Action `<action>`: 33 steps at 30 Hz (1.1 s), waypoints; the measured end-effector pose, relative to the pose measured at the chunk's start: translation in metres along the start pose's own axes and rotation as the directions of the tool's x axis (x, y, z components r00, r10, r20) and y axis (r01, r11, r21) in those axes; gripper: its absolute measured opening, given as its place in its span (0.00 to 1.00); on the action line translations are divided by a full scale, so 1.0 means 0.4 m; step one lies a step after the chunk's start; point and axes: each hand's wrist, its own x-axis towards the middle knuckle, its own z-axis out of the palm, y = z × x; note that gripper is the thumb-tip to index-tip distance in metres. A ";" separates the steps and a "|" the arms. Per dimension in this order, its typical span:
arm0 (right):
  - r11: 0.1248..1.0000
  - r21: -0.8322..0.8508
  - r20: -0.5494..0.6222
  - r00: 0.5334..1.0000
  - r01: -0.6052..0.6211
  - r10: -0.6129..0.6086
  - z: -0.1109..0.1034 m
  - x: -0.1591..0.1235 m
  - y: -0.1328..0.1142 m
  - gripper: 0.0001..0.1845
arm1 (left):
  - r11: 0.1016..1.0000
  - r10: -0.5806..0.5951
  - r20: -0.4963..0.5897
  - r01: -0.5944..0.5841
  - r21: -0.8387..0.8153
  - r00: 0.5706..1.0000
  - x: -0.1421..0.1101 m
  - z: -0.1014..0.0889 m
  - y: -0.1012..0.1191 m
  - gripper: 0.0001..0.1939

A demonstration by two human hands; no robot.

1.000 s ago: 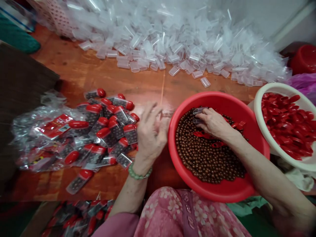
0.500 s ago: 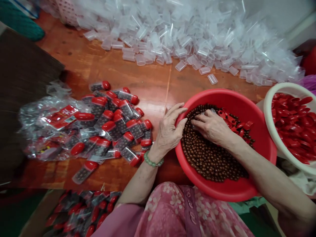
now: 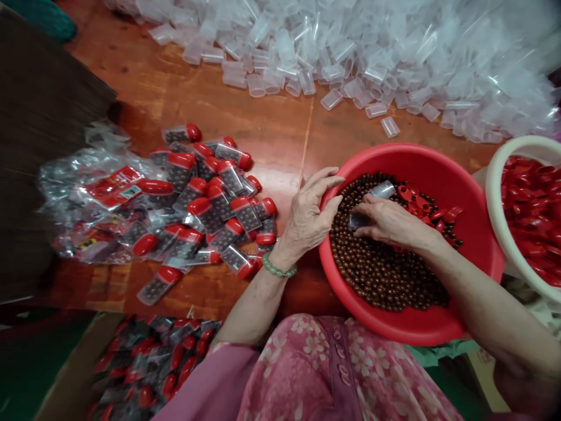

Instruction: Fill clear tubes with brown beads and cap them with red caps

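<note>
A red plastic basin (image 3: 468, 280) holds a bed of shiny brown beads (image 3: 385, 275). My left hand (image 3: 309, 216), with a green bead bracelet at its wrist, grips the basin's left rim between thumb and fingers. Inside the basin, my right hand (image 3: 385, 221) is closed on a small clear plastic tube (image 3: 357, 221), low over the beads; whether beads are in it I cannot tell. Another clear tube (image 3: 383, 189) lies on the beads just beyond my fingers. Red plastic caps (image 3: 416, 202) rest on the beads to the right of that hand.
Left on the wooden table (image 3: 280, 123) lie bead-filled tubes with red caps (image 3: 205, 210), beside a clear plastic bag (image 3: 65, 199). Empty clear tubes (image 3: 350, 52) are heaped along the back. A white bucket (image 3: 493, 199) of red caps stands right. More filled tubes (image 3: 153, 368) sit below the table edge.
My right hand has lifted slightly and moved right, bringing the tube in its fingers into view. My left hand keeps its place on the rim. The whole view has shifted a little.
</note>
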 end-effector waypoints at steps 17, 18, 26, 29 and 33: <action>0.818 0.534 -0.060 0.975 0.213 -0.215 0.025 0.017 -0.018 0.18 | 0.999 -0.036 -0.012 0.036 0.004 0.999 -0.003 -0.002 -0.008 0.14; 0.795 0.574 -0.058 0.979 0.194 -0.197 0.022 0.015 -0.016 0.19 | 0.999 -0.039 -0.010 0.039 0.001 0.999 -0.003 -0.003 -0.007 0.14; 0.638 0.742 -0.124 0.978 0.203 -0.167 -0.033 -0.025 0.000 0.22 | 1.000 -0.024 -0.003 0.024 0.001 1.000 -0.002 -0.005 -0.006 0.14; 0.615 0.755 -0.176 0.973 0.230 -0.147 -0.051 -0.038 0.008 0.23 | 0.999 -0.037 0.000 0.037 0.004 0.999 -0.002 -0.006 -0.006 0.14; 0.598 0.758 -0.244 0.964 0.259 -0.108 -0.065 -0.048 0.019 0.23 | 0.999 -0.038 0.005 0.038 0.008 0.999 -0.001 -0.008 -0.006 0.13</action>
